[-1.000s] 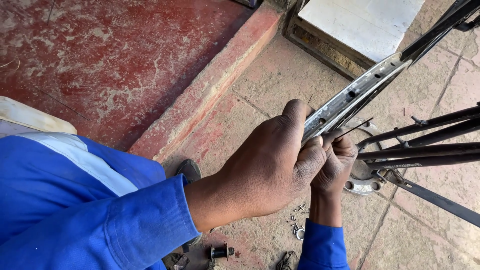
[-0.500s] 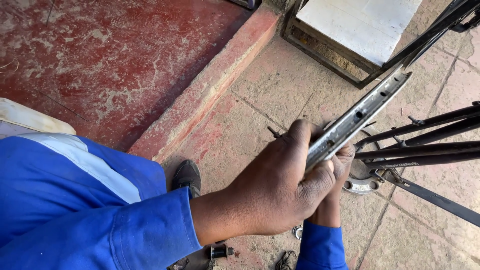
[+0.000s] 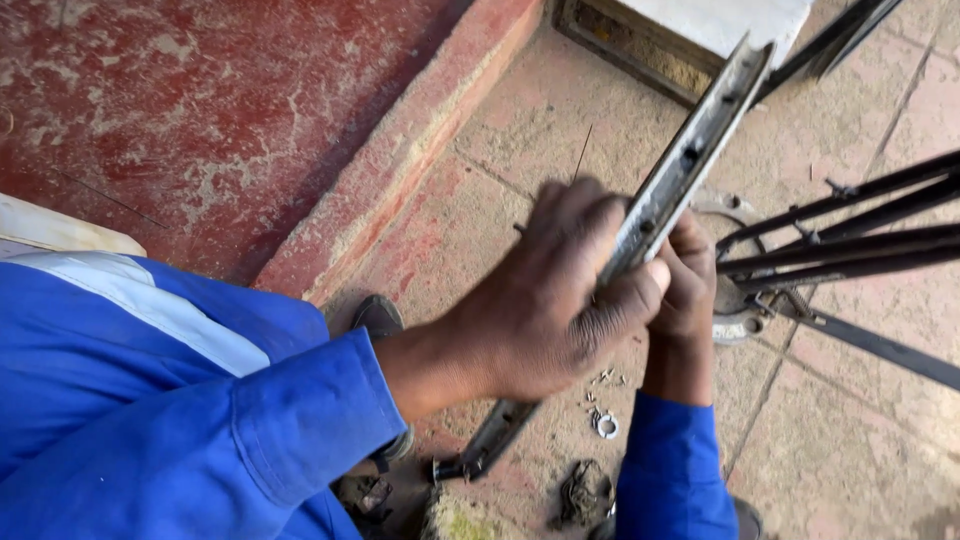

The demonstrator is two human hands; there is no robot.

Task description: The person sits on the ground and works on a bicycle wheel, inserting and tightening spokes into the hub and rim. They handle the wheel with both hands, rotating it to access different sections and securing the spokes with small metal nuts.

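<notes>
I hold a grey metal wheel rim with spoke holes, slanted from the upper right down to the lower middle. My left hand is wrapped around its middle, the fingers blurred by motion. Behind the rim, my right hand grips the same stretch from the far side. Both arms are in blue sleeves. The rim's lower end reaches down near the floor by my foot.
Black bicycle frame tubes lie on the paving at the right, with a round metal part below them. Small washers and nuts are scattered on the ground. A red raised step fills the left. A white box stands at the top.
The rim has swung to a steeper angle and shifted right. Both hands have moved with it, and my left hand has slid along the rim.
</notes>
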